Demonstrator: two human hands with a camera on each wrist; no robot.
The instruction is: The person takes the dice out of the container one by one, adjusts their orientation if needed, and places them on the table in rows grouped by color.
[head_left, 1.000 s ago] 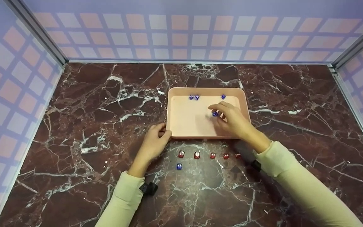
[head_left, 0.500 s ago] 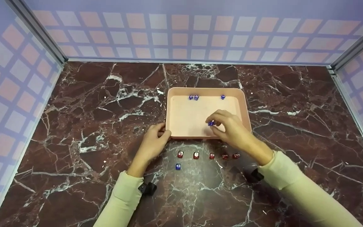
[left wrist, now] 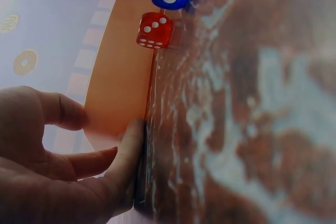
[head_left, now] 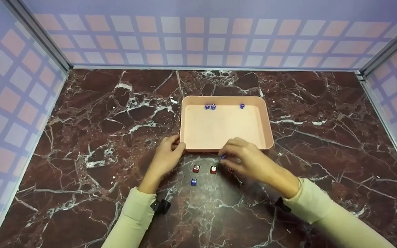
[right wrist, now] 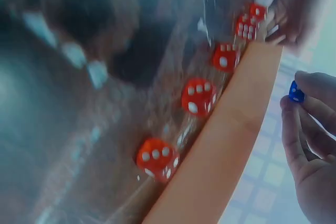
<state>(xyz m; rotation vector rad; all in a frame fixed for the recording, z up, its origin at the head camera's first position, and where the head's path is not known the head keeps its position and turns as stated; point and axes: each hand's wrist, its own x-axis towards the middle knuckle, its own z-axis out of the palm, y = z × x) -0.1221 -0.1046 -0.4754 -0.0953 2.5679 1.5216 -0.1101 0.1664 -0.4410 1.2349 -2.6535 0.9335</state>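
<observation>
My right hand pinches a small blue die between thumb and fingertips, held just off the near side of the peach tray. At the tray's near left corner, my left hand grips the wall with thumb and fingers. Below the tray lies a row of red dice, its right part covered by my right hand in the head view. The right wrist view shows several red dice along the tray wall. A single blue die sits in front of the leftmost red one.
Inside the tray, two blue dice stand side by side along the far wall, with another blue die farther right. The dark marbled tabletop is bounded by checkered panels at the back and both sides.
My right hand has carried the blue die from inside the tray toward me, past the near rim and over the red row. My left hand stays at the tray corner.
</observation>
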